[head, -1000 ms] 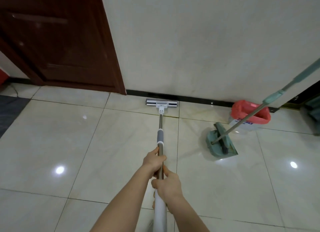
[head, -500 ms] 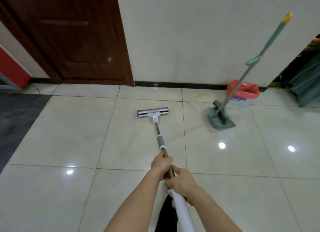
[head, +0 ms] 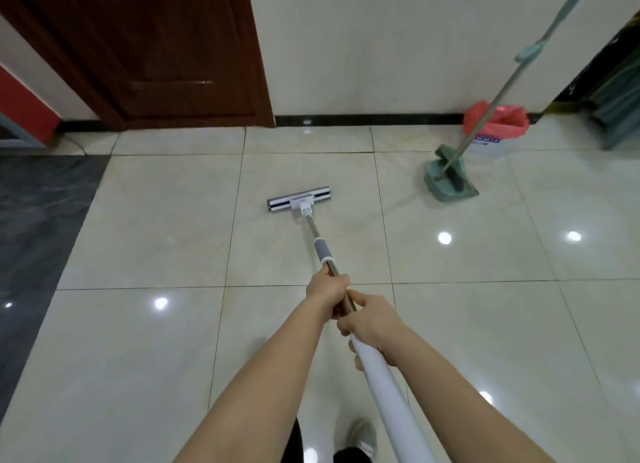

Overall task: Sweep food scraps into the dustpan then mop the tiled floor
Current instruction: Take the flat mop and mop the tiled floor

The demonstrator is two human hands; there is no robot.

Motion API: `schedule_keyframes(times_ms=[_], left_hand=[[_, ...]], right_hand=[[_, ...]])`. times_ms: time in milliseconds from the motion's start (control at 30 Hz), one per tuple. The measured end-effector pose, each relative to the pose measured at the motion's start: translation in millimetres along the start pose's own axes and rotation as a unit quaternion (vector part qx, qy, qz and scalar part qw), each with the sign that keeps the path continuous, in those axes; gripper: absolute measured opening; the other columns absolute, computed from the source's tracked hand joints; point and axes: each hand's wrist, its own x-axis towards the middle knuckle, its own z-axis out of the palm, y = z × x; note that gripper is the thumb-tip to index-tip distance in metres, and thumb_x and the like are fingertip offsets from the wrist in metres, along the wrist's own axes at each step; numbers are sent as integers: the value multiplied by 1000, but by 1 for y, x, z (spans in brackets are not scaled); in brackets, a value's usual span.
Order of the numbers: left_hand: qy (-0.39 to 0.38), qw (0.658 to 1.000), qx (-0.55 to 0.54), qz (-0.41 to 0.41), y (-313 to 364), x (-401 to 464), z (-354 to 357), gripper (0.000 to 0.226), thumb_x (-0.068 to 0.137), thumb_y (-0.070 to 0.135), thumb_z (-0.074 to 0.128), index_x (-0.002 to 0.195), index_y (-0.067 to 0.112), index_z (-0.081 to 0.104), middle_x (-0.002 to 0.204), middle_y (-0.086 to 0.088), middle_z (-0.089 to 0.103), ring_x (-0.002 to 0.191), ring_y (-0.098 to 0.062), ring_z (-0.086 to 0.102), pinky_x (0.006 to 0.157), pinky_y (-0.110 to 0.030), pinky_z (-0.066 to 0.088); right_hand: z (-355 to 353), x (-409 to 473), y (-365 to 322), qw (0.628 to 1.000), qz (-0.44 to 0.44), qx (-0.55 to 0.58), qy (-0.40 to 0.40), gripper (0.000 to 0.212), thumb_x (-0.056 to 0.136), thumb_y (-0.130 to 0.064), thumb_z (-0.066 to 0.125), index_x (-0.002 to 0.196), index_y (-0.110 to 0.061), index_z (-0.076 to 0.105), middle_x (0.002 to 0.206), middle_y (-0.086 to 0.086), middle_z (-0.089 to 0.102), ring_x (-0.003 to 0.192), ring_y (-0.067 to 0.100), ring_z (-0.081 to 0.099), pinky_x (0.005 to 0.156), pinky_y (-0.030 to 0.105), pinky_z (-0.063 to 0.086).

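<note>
- Just ahead of the curled fingers, the long mop with a metal shaft, grey collar and white lower grip runs down to its flat rectangular grey-and-white head, which lies flat on the glossy cream tiled floor, well short of the wall.
- The left hand is wrapped tightly round the bare metal part of the shaft; the right hand sits just behind it, touching it, fingers closed round the top of the white tube.
- Risk: the tiles are polished and mirror the ceiling lights; if damp, the shoe below the hands could slip, in my judgement.
- Risk: far to the right of the fingers stands the teal plastic dustpan, its broom's long teal-and-metal handle leaning up toward the wall. A wide sideways stroke could knock it and spill any scraps inside; its contents cannot be made out.
- Risk: both hands sit close together, giving little leverage, so the head may lift at one edge and leave streaks.
- Beyond the dustpan, a small bin with a crinkled red plastic liner stands against the black skirting.
- Left of the fingers, dark marbled grey tiles border the cream ones; a dark red-brown wooden door stands beyond the head.
</note>
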Motion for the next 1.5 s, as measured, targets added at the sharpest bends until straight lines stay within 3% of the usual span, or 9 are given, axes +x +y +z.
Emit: schedule_keyframes(times_ms=[233, 367, 533, 667, 800, 933, 1133, 1300, 1500], left_hand=[[-18, 999, 40, 13, 67, 104, -95, 53, 80, 22, 55, 131, 33, 52, 102, -7, 65, 88, -27, 64, 74, -35, 57], [-19, 996, 83, 36, 129, 194, -177, 50, 81, 21, 57, 130, 30, 54, 102, -3, 63, 89, -24, 63, 71, -30, 52], [-3, 991, 120, 61, 191, 289, -260, 54, 78, 24, 61, 132, 27, 55, 109, -4, 66, 98, -27, 65, 88, -36, 54], [-22, 990, 127, 59, 189, 321, -297, 67, 67, 31, 61, 134, 32, 52, 109, -8, 69, 97, -28, 67, 89, -42, 56], [-41, 992, 111, 33, 148, 304, -312, 78, 60, 38, 59, 137, 40, 47, 113, -13, 69, 100, -32, 67, 90, -45, 55], [-54, 993, 94, 38, 115, 248, -316, 65, 78, 28, 59, 141, 37, 43, 112, -7, 66, 100, -28, 65, 91, -42, 54], [-63, 997, 51, 16, 22, 135, -313, 58, 83, 20, 58, 138, 31, 48, 95, -4, 64, 85, -24, 64, 83, -37, 56], [-76, 997, 13, 4, -70, 25, -296, 51, 83, 14, 60, 132, 24, 53, 85, -6, 63, 68, -21, 61, 58, -28, 51], [-101, 995, 1, -2, -163, -93, -274, 33, 83, 9, 59, 116, 11, 59, 76, -10, 61, 59, -22, 58, 50, -27, 48]], right_hand=[[73, 94, -99, 998, -4, 58, 32, 42, 74, 9, 50, 92, -25, 66, 43, -1, 57, 37, 23, 49, 41, 28, 47], [131, 176, -188, 995, -14, 86, 55, 40, 74, 7, 51, 97, -21, 67, 60, 7, 59, 39, 23, 51, 42, 29, 49], [194, 271, -277, 992, -46, 88, 78, 34, 72, 2, 53, 95, -19, 66, 74, 13, 62, 56, 29, 59, 66, 50, 59], [229, 301, -294, 992, -33, 98, 71, 33, 73, 5, 51, 97, -15, 63, 75, 14, 59, 53, 30, 57, 53, 45, 57], [259, 283, -267, 996, -25, 51, 74, 40, 71, -1, 54, 101, -26, 63, 78, 10, 63, 63, 30, 60, 70, 57, 59], [274, 238, -227, 996, -26, 31, 80, 38, 71, -1, 55, 91, -32, 61, 74, 10, 62, 63, 29, 59, 73, 56, 59], [300, 132, -134, 997, -12, 37, 67, 33, 72, 0, 53, 96, -19, 67, 70, 8, 59, 59, 25, 55, 59, 35, 52], [315, 33, -34, 997, -8, 45, 58, 29, 70, -1, 55, 92, -14, 69, 76, 15, 63, 53, 26, 55, 50, 29, 48], [327, -91, 63, 994, 0, 96, 50, 19, 76, 6, 54, 92, 3, 64, 57, 11, 48, 40, 22, 45, 41, 24, 43]])
